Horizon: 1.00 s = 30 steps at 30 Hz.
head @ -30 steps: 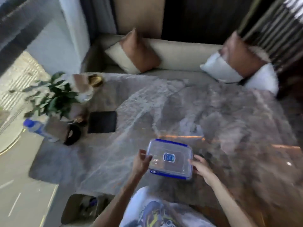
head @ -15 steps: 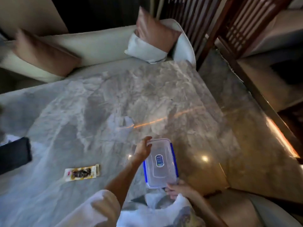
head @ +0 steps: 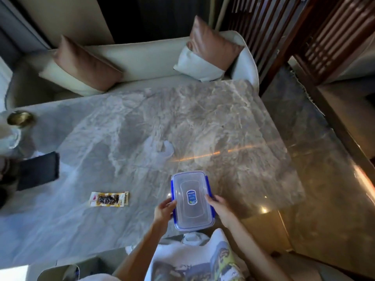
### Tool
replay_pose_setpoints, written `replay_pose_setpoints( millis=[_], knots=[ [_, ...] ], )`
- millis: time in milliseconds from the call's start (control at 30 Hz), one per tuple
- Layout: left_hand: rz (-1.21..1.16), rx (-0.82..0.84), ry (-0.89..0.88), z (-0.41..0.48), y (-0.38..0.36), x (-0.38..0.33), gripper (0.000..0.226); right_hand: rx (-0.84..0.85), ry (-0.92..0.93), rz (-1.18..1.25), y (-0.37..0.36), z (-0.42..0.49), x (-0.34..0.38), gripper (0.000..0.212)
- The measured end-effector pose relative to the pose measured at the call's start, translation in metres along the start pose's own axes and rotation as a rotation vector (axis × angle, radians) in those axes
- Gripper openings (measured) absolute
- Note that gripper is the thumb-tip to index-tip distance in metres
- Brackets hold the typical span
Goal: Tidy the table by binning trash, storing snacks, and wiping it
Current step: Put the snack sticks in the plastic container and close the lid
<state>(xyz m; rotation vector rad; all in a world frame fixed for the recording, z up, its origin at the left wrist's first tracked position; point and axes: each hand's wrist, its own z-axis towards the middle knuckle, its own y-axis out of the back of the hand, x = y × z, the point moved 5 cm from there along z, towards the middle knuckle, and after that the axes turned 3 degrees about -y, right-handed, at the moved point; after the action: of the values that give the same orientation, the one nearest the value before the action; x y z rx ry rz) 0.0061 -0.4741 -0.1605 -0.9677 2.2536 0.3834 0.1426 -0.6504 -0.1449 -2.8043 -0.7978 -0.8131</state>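
Marble table (head: 203,118), grey-brown and veined, fills most of the view; an orange light streak crosses its right half. Cream sofa (head: 142,55) runs along the far edge, with two brown-and-white cushions: left cushion (head: 85,67) leaning on the backrest, right cushion (head: 209,51) propped in the corner. Dark slatted wooden screen (head: 269,23) stands at upper right, polished stone floor (head: 324,179) below it.

Black flat pad (head: 38,171) lies on the table at far left. Brass-coloured dish (head: 19,118) sits near the table's far left corner.

Clear plastic container (head: 191,200), blue clips on both long sides, lid on, small blue label at the lid's centre. It sits at the near edge of the table, long axis pointing away from the person; whether it rests on the surface or is slightly lifted, cannot tell. Contents not discernible.

Left hand (head: 163,212) curled around the container's left side, fingers at the blue clip. Right hand (head: 220,208) closed likewise on the right side, fingers over the lid rim.

Snack packet (head: 109,199), pale with dark print, lies flat on the table, well left of the container, untouched
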Motion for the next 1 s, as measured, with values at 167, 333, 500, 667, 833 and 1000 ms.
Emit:
replay_pose_setpoints(
  millis=[167, 333, 500, 667, 833, 1000],
  knots=[
    [-0.074, -0.263, -0.043, -0.004, 0.038, 0.004, 0.028, -0.018, 0.036, -0.037, -0.039, -0.008, -0.012, 0.040],
    [-0.045, -0.409, -0.046, -0.008, 0.051, 0.005, 0.028, -0.092, 0.096, -0.169, -0.063, -0.015, -0.010, 0.045],
    [0.016, -0.551, -0.042, -0.018, 0.061, 0.011, 0.026, -0.239, 0.112, -0.186, -0.063, -0.010, -0.017, 0.037],
    [0.086, -0.425, 0.013, -0.020, 0.068, 0.029, 0.026, -0.225, 0.159, -0.319, -0.068, -0.006, -0.014, 0.042],
    [0.169, -0.394, -0.065, -0.023, 0.068, 0.013, 0.028, -0.218, 0.287, -0.472, -0.086, -0.017, 0.015, 0.036],
    [0.139, -0.354, -0.086, -0.021, 0.066, 0.001, 0.034, -0.191, 0.451, -0.660, -0.101, -0.030, 0.030, 0.029]
  ],
)
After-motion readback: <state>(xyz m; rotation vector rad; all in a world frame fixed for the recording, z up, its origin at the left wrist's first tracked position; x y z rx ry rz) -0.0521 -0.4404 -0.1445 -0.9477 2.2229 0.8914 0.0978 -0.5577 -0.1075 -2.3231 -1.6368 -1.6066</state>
